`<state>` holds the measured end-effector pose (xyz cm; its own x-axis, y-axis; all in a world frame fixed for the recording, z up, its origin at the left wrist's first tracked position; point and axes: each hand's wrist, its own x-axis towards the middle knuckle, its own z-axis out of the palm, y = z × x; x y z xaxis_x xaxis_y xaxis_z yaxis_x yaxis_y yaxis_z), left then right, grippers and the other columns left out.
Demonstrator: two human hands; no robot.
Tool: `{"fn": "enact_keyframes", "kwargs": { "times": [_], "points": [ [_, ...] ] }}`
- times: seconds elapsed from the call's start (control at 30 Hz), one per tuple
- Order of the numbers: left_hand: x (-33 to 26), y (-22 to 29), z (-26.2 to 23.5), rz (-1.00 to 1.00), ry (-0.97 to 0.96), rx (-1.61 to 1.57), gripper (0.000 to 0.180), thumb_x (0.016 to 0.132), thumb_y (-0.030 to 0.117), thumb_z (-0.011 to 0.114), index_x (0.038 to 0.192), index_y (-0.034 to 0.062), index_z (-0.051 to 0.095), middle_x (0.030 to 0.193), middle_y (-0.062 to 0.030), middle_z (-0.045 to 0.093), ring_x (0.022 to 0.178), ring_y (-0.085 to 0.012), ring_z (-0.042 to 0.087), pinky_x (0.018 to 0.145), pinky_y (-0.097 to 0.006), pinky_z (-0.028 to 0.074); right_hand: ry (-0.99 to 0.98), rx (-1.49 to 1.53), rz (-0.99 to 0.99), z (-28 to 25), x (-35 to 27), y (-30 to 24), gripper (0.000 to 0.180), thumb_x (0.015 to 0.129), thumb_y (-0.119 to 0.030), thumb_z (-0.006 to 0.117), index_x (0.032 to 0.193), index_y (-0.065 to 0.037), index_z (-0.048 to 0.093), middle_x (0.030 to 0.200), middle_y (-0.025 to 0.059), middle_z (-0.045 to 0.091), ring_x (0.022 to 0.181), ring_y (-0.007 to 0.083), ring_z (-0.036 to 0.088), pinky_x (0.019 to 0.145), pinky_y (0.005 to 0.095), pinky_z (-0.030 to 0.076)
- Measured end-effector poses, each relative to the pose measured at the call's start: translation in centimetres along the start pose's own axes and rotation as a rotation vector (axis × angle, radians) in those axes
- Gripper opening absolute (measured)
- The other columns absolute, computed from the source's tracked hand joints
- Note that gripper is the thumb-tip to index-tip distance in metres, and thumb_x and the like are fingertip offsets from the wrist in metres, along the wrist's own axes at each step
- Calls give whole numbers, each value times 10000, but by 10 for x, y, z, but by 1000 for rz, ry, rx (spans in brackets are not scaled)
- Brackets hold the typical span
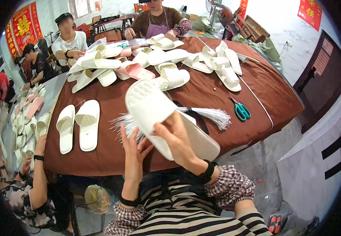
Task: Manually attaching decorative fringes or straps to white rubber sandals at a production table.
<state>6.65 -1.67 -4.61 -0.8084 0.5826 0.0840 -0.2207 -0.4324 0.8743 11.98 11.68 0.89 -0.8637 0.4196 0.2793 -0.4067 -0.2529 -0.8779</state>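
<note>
Watching remotely, I see the right hand (179, 142) clamped on a white slipper (149, 103) over the brown cloth (217, 101), and the left hand (133, 158) spread apart near it.

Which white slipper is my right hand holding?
The tilted white slipper above the brown cloth, in the right hand; the white pair at left lies flat.

Wht slipper (151, 103), tilted toe-up to L, held in R hand (178, 142) above brn tablecloth (113, 162).
</note>
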Motion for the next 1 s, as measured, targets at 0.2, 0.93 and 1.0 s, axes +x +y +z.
{"fn": "enact_keyframes", "kwargs": {
  "times": [0.2, 0.93, 1.0],
  "points": [
    [-1, -13, -2, 170, -4, 129, 897, 985, 146, 569, 1557, 193, -120, 1540, -182, 260, 1343, -262, 402, 1086, -376, 374, -422, -134, 320, -10, -13, 15, 537, 992, -149, 557, 1456, 33, 358, 1422, 155, 456, 1299, 212, 458, 1084, 329, 372],
    [-3, -4, -23, 63, 195, 6, 552, 805, -17, 416, 1356, -29, 450, 1301, -136, 509, 1153, -184, 547, 971, -282, 455, 281, -150, 214, -113, -3, 12, 277, 919, -131, 674, 1138, -5, 558, 886, 28, 629, 621, 64, 554, 512, 201, 418],
    [-7, 1, -22, 114, 187, 2, 553, 785, -12, 413, 1335, -32, 467, 1289, -130, 515, 1130, -170, 552, 953, -266, 456, 287, -233, -30, -104, -23, -4, 192, 913, -116, 680, 1060, -11, 616, 882, 26, 643, 633, 66, 563, 525, 195, 429]
  ]
}}
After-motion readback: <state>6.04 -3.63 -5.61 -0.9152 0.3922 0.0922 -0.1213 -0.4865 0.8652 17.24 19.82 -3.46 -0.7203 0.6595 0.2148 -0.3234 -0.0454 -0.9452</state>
